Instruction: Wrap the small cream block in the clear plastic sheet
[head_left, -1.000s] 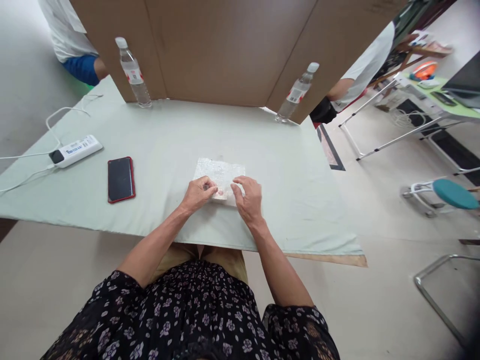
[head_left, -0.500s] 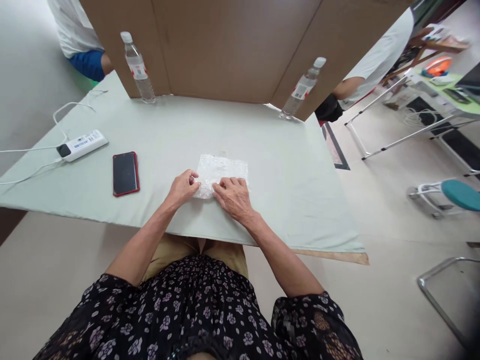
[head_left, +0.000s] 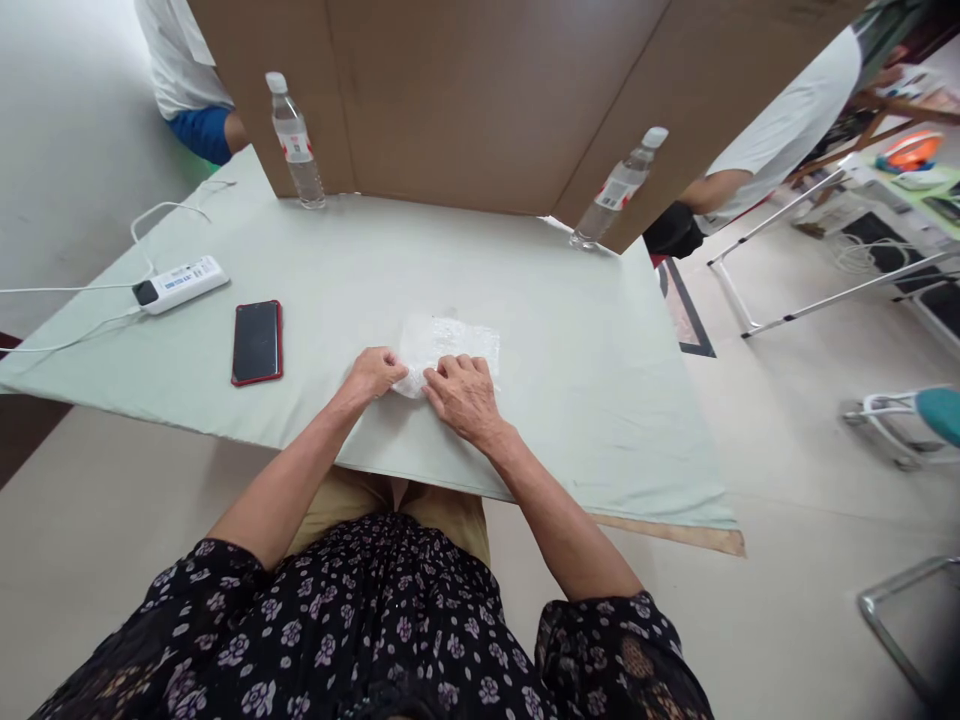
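Observation:
A sheet of clear, wrinkled bubble wrap (head_left: 474,342) lies on the cloth-covered table in front of me. My left hand (head_left: 377,373) is closed in a pinch on its near left corner, which looks slightly raised. My right hand (head_left: 463,398) rests palm down over the near right part, with its fingers out on the plastic and the thumb pointing left. The stretch under my right hand is hidden.
Left of the wrap is a red-cased phone (head_left: 257,342); beyond it sits a white power strip (head_left: 182,285) with cables. Two water bottles (head_left: 298,150) stand before a cardboard panel (head_left: 465,100). People are partly visible behind the panel. A stool (head_left: 937,415) stands at right.
The view has shifted a little, moving the background right. My left hand's fingers have moved slightly right at the wrap's corner. My right hand stays nearly in place on the sheet.

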